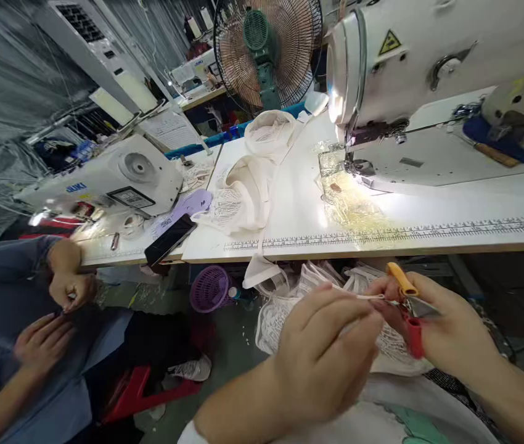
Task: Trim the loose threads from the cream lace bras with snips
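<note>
The right hand [442, 333] is closed around a small pair of thread snips [410, 308], one handle yellow and the other red, with the short blades pointing toward the other hand. The left hand [324, 351] is curled nearly shut, its fingertips pinching a thin white strip [359, 296] of trim or cord, pulled fairly straight between the two hands so that the end sits right at the blades. Held that way, in the lap and below the edge of the tabletop [299, 203], the strip looks to be kept taut so the snips can bite cleanly.

Just beyond the hands, under the tabletop edge, hangs a heap of white lace fabric [285, 314], and the strip seems to run out of it. A little farther to the left of the hands a purple basket [209, 288] sits on the floor.

Above the right hand, on the tabletop, stands a white sewing machine [428, 68] with its lamp lighting the needle area [357, 166]; a ruler is printed along the near edge. Up and left of the hands lies a loose pile of cream cloth [243, 191], and past it a dark phone [169, 239] near the gap between tabletops.

Far to the left another person in blue sleeves sits with both hands [58, 308] near the lap, beside a second machine [118, 176]. A standing fan [266, 49] faces the room behind.
</note>
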Action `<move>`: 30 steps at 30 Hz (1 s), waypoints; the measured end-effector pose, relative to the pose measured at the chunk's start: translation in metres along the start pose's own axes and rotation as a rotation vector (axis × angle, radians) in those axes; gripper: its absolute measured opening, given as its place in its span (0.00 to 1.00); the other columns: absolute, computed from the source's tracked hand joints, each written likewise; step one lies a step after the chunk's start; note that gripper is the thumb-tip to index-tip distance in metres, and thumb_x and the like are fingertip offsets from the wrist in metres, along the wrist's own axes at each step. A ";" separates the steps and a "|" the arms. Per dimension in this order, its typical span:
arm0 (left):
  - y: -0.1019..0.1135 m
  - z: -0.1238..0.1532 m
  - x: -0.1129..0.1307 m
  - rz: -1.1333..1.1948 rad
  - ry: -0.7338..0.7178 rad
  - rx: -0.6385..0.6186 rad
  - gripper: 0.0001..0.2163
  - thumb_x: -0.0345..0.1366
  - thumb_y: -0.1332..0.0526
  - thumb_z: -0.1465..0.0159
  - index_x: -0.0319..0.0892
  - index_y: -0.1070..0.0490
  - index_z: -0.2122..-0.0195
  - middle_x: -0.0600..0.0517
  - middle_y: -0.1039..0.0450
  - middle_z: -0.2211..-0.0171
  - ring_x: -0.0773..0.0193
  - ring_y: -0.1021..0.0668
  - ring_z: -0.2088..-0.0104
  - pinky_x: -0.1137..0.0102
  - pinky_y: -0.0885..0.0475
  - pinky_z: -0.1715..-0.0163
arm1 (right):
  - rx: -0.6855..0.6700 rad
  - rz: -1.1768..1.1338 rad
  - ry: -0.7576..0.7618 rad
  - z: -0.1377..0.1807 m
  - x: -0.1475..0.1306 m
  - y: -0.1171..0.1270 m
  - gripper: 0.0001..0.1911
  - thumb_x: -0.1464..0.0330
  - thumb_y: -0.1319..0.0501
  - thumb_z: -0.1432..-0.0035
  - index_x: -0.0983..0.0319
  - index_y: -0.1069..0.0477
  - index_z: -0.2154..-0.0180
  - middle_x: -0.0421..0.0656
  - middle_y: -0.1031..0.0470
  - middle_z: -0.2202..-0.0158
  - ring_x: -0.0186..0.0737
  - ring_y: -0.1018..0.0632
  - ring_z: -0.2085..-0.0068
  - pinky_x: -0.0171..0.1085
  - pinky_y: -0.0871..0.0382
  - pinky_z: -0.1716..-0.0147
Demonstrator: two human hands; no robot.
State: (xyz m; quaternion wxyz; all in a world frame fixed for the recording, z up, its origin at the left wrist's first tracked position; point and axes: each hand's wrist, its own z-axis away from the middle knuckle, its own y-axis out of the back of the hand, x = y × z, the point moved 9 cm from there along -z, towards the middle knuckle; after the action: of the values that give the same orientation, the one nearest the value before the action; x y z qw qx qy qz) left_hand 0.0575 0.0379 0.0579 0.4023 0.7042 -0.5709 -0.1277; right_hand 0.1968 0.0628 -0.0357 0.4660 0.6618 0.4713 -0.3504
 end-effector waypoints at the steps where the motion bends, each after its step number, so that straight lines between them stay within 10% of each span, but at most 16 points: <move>1: -0.019 -0.002 -0.008 -0.038 0.027 -0.117 0.12 0.30 0.47 0.35 0.33 0.34 0.52 0.43 0.25 0.58 0.60 0.26 0.52 0.60 0.34 0.43 | -0.005 0.004 0.002 0.001 -0.002 0.000 0.08 0.72 0.40 0.46 0.52 0.35 0.67 0.33 0.28 0.68 0.33 0.25 0.68 0.25 0.29 0.70; 7: -0.076 0.007 -0.057 0.238 0.392 -0.463 0.12 0.36 0.49 0.34 0.39 0.31 0.71 0.51 0.32 0.76 0.66 0.30 0.74 0.71 0.33 0.72 | -0.047 -0.184 -0.167 0.006 0.011 -0.006 0.08 0.69 0.37 0.48 0.57 0.38 0.71 0.38 0.27 0.68 0.38 0.25 0.67 0.31 0.29 0.70; 13: -0.080 0.031 -0.090 0.844 0.858 -0.274 0.11 0.40 0.39 0.40 0.37 0.29 0.73 0.50 0.31 0.74 0.67 0.30 0.72 0.73 0.36 0.71 | -0.115 -0.234 -0.360 0.014 0.042 -0.021 0.14 0.59 0.34 0.48 0.59 0.36 0.70 0.40 0.31 0.70 0.40 0.30 0.70 0.36 0.35 0.73; 20: -0.085 0.059 -0.112 0.971 1.206 -0.027 0.13 0.44 0.30 0.52 0.38 0.23 0.75 0.51 0.29 0.77 0.71 0.32 0.77 0.75 0.40 0.77 | -0.087 -0.351 -0.399 0.013 0.047 -0.029 0.16 0.56 0.34 0.47 0.59 0.36 0.71 0.41 0.29 0.69 0.41 0.30 0.69 0.36 0.34 0.73; 30: -0.089 0.055 -0.105 0.964 1.220 -0.010 0.14 0.44 0.31 0.52 0.37 0.25 0.77 0.53 0.32 0.80 0.71 0.35 0.78 0.74 0.41 0.77 | -0.275 -0.266 -0.537 0.004 0.044 -0.015 0.22 0.47 0.37 0.48 0.59 0.32 0.63 0.45 0.26 0.63 0.42 0.27 0.67 0.37 0.31 0.71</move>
State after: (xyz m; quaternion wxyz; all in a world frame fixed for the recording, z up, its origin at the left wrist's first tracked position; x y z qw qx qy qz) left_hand 0.0520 0.1117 -0.0701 0.6596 0.3220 -0.4911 0.4691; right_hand 0.1965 0.0735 -0.0812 0.6087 0.4092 0.4570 -0.5031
